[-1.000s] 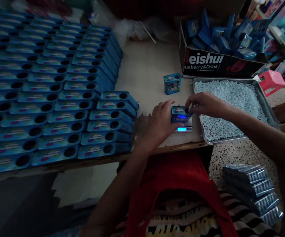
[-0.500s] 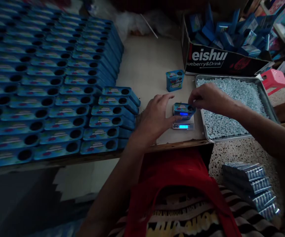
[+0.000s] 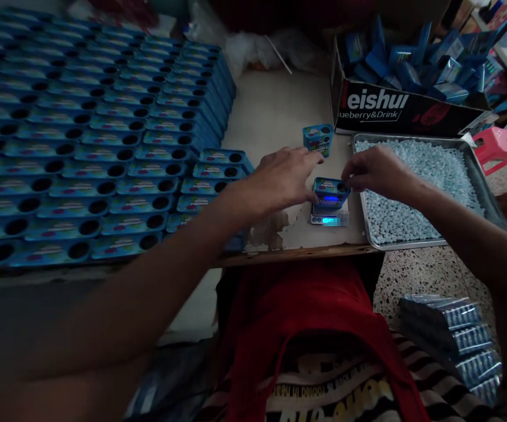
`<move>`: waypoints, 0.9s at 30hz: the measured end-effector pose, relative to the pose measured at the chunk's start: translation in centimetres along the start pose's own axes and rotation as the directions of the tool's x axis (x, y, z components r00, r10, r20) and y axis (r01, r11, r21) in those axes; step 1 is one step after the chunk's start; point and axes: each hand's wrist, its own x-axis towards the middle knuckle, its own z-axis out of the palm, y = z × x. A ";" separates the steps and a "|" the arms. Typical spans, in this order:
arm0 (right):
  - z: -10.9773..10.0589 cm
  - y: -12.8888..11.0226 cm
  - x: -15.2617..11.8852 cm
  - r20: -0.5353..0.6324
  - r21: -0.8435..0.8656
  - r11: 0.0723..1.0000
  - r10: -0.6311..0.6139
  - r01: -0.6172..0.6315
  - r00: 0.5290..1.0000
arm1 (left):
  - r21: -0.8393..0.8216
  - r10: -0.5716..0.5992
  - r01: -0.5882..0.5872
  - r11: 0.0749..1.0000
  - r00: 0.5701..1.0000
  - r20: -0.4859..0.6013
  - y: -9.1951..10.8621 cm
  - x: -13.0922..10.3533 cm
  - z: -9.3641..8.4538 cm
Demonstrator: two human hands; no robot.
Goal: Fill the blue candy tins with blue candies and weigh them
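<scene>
A small blue candy tin [image 3: 331,186] with a round opening in its top stands upright on a little digital scale [image 3: 319,220], whose display is lit. My left hand [image 3: 289,174] is open, its thumb near the tin's left side and its fingers stretched toward a second blue tin [image 3: 317,138] standing behind. Above the first tin's opening, at its right end, the fingers of my right hand [image 3: 374,167] are pinched together; what they hold, if anything, is too small to make out. Right of the scale lie pale blue candy pellets [image 3: 411,202] in a metal tray [image 3: 487,193].
Rows of blue tins [image 3: 116,170] with round openings cover the left of the table [image 3: 275,99]. A black carton [image 3: 411,111] full of blue tins stands at the back right. Beyond the tray are a pink stool [image 3: 497,149] and, on the floor, wrapped packs [image 3: 459,337].
My left hand has moved right and away from me, toward the tin behind the scale. My right hand stays by the tin's opening. The view has shifted slightly.
</scene>
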 end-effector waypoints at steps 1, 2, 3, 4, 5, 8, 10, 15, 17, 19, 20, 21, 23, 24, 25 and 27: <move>0.1 -0.1 -0.1 -0.019 -0.011 1.000 -0.017 0.017 1.000 | -0.033 -0.007 0.008 0.999 1.000 0.017 -0.4 0.5 0.1; 0.2 -0.1 -0.1 -0.037 -0.009 0.999 -0.031 0.031 0.999 | -0.066 -0.018 0.020 0.998 0.999 0.026 -0.7 1.1 0.2; 0.2 -0.2 -0.1 -0.050 0.005 0.999 -0.040 0.040 0.998 | -0.096 -0.024 0.027 0.995 0.999 0.030 -1.0 1.5 0.5; 0.3 -0.1 -0.1 -0.058 0.029 0.999 -0.041 0.043 0.997 | -0.122 -0.022 0.025 0.992 0.999 0.029 -1.3 1.9 0.8; 0.3 0.0 0.0 -0.059 0.060 0.997 -0.037 0.041 0.998 | -0.144 -0.012 0.017 0.989 0.999 0.031 -1.4 2.2 1.2; 0.6 0.3 0.2 -0.045 0.149 0.989 -0.006 0.013 0.999 | -0.187 0.043 -0.030 0.982 0.997 0.064 -1.5 3.0 2.5; 0.8 0.5 0.3 -0.044 0.216 0.976 0.021 -0.011 0.999 | -0.189 0.068 -0.049 0.981 0.993 0.094 -1.3 3.5 3.2; 1.0 1.0 0.7 -0.027 0.503 0.861 0.097 -0.071 0.995 | -0.228 0.101 -0.076 0.971 0.990 0.102 0.1 4.2 4.2; 0.4 1.8 0.7 -0.022 0.606 0.792 0.113 -0.077 0.993 | -0.225 0.159 -0.133 0.965 0.982 0.106 0.8 4.3 3.8; -0.8 3.6 0.3 -0.082 0.692 0.720 0.160 -0.060 0.984 | -0.184 0.175 -0.151 0.971 0.977 0.122 0.8 4.5 2.8; -1.5 4.8 0.1 -0.123 0.723 0.689 0.200 -0.050 0.972 | -0.146 0.147 -0.129 0.981 0.982 0.117 0.3 4.7 1.9; -2.1 6.3 -0.2 -0.145 0.749 0.660 0.255 -0.063 0.956 | -0.104 0.101 -0.091 0.990 0.991 0.094 -0.6 5.0 0.8; -3.1 9.3 -0.6 -0.111 0.742 0.651 0.353 -0.159 0.929 | -0.037 -0.003 0.003 0.999 1.000 -0.004 -3.6 5.4 -1.8; -3.2 10.6 -0.6 -0.082 0.730 0.650 0.390 -0.211 0.917 | -0.021 -0.043 0.042 0.999 0.997 -0.058 -5.4 5.5 -3.2; -3.2 11.5 -0.4 -0.056 0.726 0.645 0.402 -0.239 0.914 | -0.025 -0.071 0.069 0.997 0.993 -0.098 -7.4 5.6 -4.5; -2.5 11.9 0.6 -0.051 0.722 0.657 0.365 -0.218 0.930 | -0.044 -0.112 0.108 0.993 0.987 -0.111 -11.2 5.4 -6.5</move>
